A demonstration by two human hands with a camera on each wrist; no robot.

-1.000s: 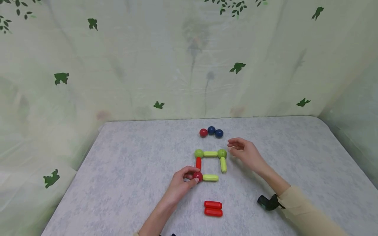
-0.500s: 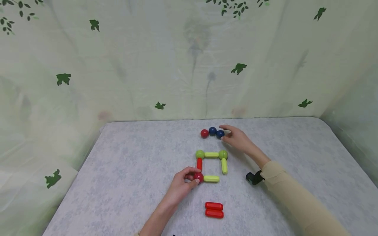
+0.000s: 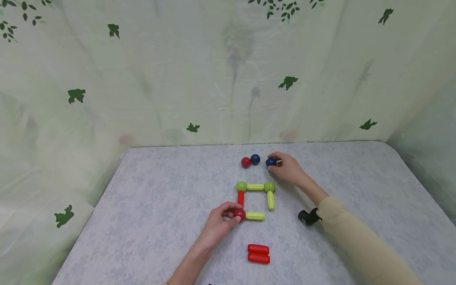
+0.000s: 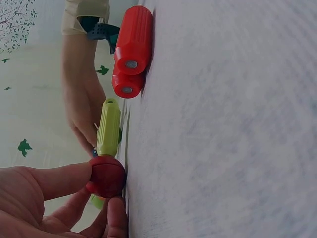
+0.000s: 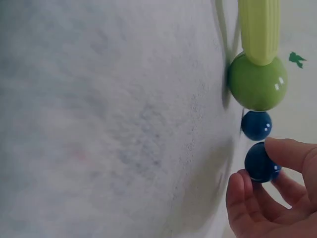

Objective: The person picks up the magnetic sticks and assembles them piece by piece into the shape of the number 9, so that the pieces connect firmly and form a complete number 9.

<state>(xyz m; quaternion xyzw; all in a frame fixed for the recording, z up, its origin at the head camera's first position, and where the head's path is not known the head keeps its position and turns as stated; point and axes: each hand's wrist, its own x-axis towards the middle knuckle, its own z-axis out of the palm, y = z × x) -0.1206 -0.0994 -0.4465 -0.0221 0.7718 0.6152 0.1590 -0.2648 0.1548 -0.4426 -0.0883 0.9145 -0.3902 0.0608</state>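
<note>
My left hand (image 3: 222, 219) holds a red ball (image 4: 107, 176) between thumb and fingers at the near left corner of a shape made of rods and balls on the table. From that ball a yellow-green rod (image 3: 255, 216) points right and a red rod (image 3: 240, 199) runs away from me to a green ball (image 3: 241, 186). A second yellow-green rod (image 3: 255, 187) links it to another green ball (image 3: 269, 187), from which one more rod (image 3: 271, 201) comes toward me. Beyond the shape, my right hand (image 3: 287, 169) pinches a blue ball (image 5: 261, 162).
Left of the pinched ball lie another blue ball (image 3: 255, 159) and a red ball (image 3: 246, 162), side by side. Two red rods (image 3: 258, 253) lie together near the front of the grey table (image 3: 160, 198). A leaf-printed curtain (image 3: 160, 79) hangs behind the table.
My right hand has reached forward and left to the balls, grasped the rightmost blue one and drawn it slightly right, apart from the other two. My left hand stays on the red ball.
</note>
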